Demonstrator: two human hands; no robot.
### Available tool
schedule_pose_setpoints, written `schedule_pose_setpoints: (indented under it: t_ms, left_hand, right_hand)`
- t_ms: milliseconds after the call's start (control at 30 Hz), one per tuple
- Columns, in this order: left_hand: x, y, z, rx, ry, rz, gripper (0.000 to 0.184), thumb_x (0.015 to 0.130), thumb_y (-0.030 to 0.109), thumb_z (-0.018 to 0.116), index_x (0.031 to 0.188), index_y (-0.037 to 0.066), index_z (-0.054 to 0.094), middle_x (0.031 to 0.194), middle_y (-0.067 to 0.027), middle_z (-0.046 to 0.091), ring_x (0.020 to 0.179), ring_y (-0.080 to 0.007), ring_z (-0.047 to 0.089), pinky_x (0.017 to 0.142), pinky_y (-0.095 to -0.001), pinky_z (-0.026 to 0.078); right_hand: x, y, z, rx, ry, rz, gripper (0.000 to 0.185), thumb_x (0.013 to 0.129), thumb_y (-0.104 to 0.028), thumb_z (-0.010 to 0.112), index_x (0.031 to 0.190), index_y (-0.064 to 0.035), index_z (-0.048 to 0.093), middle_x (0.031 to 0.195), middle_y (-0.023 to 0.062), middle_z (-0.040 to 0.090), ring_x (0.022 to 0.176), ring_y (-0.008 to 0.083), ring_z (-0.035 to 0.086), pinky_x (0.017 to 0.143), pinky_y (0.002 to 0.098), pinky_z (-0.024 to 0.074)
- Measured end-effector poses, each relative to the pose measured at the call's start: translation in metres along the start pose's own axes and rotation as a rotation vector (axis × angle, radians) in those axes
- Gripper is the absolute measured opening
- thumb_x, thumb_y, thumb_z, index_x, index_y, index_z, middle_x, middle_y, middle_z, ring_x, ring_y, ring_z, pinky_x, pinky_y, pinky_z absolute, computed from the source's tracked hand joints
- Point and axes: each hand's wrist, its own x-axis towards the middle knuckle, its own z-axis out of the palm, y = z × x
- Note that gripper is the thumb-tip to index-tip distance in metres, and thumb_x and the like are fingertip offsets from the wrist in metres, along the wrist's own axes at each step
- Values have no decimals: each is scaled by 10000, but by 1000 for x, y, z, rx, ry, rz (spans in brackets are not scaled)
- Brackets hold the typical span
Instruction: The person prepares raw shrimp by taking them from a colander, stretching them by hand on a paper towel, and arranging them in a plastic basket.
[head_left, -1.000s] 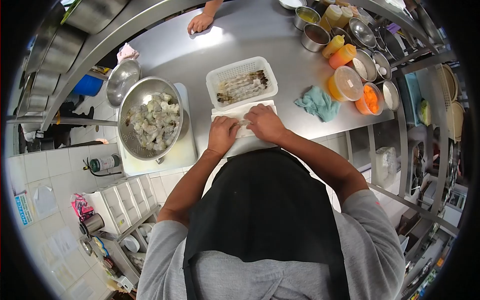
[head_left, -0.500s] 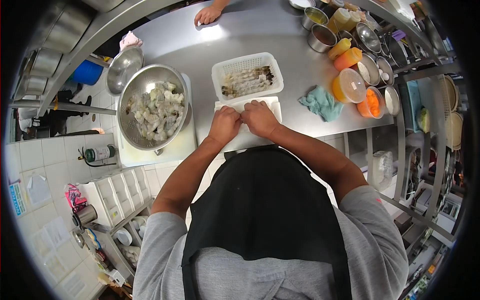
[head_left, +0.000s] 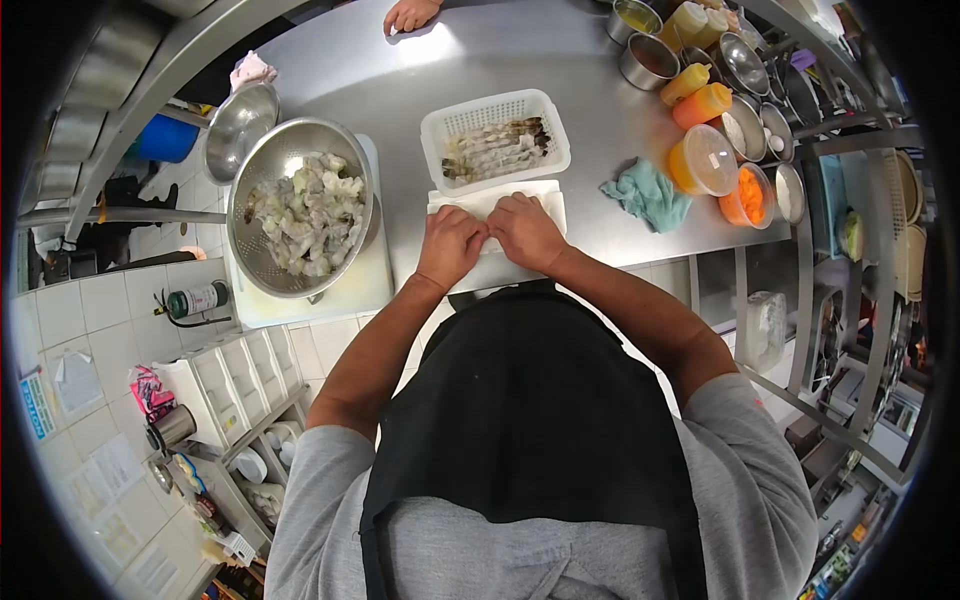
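My left hand (head_left: 453,243) and my right hand (head_left: 524,233) meet over a small white board (head_left: 546,197) at the counter's near edge. The fingers of both are curled and pressed together, fingertips close to each other; whatever they hold is hidden beneath them. Just beyond the board stands a white perforated basket (head_left: 432,150) with a row of shrimp (head_left: 495,150) laid side by side, dark tails at the ends. Left of my hands, a large steel colander (head_left: 247,190) holds a heap of raw shrimp (head_left: 315,215).
The colander rests on a white cutting board (head_left: 350,300), beside a steel bowl (head_left: 225,140). To the right lie a teal cloth (head_left: 650,195), lidded tubs (head_left: 703,160), squeeze bottles (head_left: 703,105) and pots (head_left: 650,60). Another person's hand (head_left: 410,14) is on the far counter edge.
My view has shifted slightly, so the counter items sit a little higher. Both hands stay over the board with fingers pressed together, only slightly repositioned.
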Motion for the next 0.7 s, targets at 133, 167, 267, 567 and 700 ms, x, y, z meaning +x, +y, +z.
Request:
schedule_pose_setpoints:
  t_ms: [133,167,267,567,700]
  left_hand:
    - [2,-1,-1,2,5,5,71,851,131,832,894,139,775,922,-20,708,1047,-284,658,877,-467,462]
    - [2,-1,-1,9,-5,4,70,851,129,829,892,139,774,921,-19,708,1044,-284,658,875,-467,462]
    - [4,0,-3,18,-22,-1,63,850,120,819,885,140,770,914,-17,709,1034,-284,658,870,-467,462]
    - [16,-2,-2,106,-115,-19,31,834,90,777,828,117,764,894,-63,741,992,-327,687,821,-496,518]
    - [22,-10,-4,148,-210,2,50,830,55,771,864,89,760,923,-105,753,978,-375,700,845,-500,554]
  right_hand:
    - [2,-5,3,-61,-13,20,87,930,-122,663,944,-88,741,1036,100,666,1088,337,627,942,501,483]
    - [3,-6,3,-78,-21,26,83,922,-117,668,944,-88,743,1038,99,667,1093,335,628,943,500,483]
    - [5,-9,3,-108,-38,52,81,902,-106,685,949,-91,749,1047,98,673,1108,332,632,947,498,485]
    - [15,-18,4,-193,-112,146,115,874,-114,720,970,-91,781,1095,109,700,1156,330,642,977,501,487]
    - [19,-14,3,-233,-131,118,101,899,-144,724,956,-103,796,1092,99,702,1153,325,637,986,503,486]
